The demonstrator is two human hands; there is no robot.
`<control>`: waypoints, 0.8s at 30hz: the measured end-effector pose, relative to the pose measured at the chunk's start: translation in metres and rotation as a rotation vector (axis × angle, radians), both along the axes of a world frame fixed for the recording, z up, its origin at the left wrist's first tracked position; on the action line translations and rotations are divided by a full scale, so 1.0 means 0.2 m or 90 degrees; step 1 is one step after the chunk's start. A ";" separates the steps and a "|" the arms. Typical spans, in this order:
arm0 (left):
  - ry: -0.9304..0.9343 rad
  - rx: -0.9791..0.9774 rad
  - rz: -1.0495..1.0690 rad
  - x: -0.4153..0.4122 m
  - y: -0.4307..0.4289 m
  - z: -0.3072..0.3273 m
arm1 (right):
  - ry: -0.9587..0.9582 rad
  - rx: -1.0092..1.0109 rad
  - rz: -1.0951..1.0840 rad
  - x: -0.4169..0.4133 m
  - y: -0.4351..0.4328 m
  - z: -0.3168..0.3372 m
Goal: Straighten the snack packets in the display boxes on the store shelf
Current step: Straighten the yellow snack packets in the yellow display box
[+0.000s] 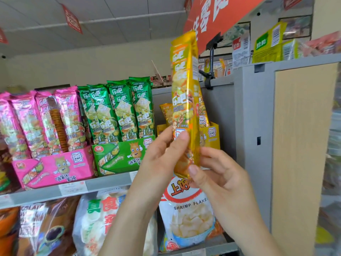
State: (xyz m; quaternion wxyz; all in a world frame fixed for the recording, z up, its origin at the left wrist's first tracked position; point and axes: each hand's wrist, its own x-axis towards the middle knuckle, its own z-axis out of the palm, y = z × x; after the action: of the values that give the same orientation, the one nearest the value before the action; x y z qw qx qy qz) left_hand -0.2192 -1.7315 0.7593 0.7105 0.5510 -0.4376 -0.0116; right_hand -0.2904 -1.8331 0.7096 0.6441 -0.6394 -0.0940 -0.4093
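I hold a long yellow snack packet (184,93) upright in front of the shelf. My left hand (162,156) grips its lower part, thumb across the front. My right hand (215,172) pinches its bottom end from the right. Behind the packet stands the yellow display box (214,134) with a few yellow packets left in it. To the left, the green display box (118,156) carries several green packets (120,109) standing upright. Further left, the pink display box (53,167) holds several pink packets (44,121) that lean left.
A grey shelf edge (64,189) with price tags runs under the boxes. Below hang a white shrimp flakes bag (188,217) and other large snack bags. A grey and wood-panel shelf end (287,145) stands at the right. An orange sign (217,17) hangs overhead.
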 end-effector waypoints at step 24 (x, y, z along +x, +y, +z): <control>-0.106 -0.008 0.202 0.02 -0.08 0.21 | -0.087 -0.237 -0.315 0.06 -0.08 0.03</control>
State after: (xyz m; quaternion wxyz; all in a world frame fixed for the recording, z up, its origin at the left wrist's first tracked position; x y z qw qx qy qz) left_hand -0.2144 -1.7484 0.8007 0.6680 0.6079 -0.4026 0.1493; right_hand -0.2774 -1.8490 0.7164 0.3890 -0.7210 -0.0518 -0.5711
